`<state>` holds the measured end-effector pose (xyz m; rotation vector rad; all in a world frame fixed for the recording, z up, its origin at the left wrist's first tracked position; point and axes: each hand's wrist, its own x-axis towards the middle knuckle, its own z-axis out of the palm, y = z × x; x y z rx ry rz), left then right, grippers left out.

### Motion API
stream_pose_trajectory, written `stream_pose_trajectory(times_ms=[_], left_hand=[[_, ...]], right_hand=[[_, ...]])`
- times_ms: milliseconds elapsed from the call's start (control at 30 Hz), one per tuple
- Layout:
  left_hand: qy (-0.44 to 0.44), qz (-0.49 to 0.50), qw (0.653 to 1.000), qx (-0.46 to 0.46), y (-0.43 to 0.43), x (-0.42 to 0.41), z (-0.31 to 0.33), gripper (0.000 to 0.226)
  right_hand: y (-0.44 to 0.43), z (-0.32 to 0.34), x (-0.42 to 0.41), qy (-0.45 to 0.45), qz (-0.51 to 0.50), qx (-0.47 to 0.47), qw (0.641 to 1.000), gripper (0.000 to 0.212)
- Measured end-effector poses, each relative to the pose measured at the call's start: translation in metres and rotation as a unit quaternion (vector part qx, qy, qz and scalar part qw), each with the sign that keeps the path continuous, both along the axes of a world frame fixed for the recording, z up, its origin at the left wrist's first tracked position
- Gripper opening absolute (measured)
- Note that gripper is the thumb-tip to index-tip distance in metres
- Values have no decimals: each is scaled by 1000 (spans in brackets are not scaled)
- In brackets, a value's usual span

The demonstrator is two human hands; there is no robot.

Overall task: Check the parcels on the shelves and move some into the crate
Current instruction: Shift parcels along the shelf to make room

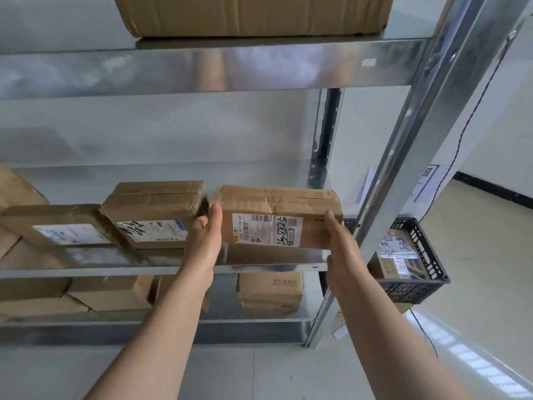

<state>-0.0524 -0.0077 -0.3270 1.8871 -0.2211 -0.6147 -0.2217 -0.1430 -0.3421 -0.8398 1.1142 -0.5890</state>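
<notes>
The left hand and right hand clasp the labelled parcel by its ends, thumbs in front, likely keeping its label readable; the black crate sits lower right of it.

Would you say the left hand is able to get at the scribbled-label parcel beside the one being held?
Probably yes: the left hand sits right beside the scribbled-label parcel with nothing between, though it must first release the held parcel.
</notes>
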Motion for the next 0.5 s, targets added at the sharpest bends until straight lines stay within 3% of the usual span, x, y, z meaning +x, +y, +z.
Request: stream_pose_trajectory(times_ms=[267, 500], left_hand=[[83, 43, 995, -41, -21, -7, -31, 68], [91, 36, 994, -52, -23, -14, -51, 100]], right_hand=[[-18, -29, 11, 18, 8, 33, 999, 50], [-20, -33, 13, 12, -5, 38, 999, 52]])
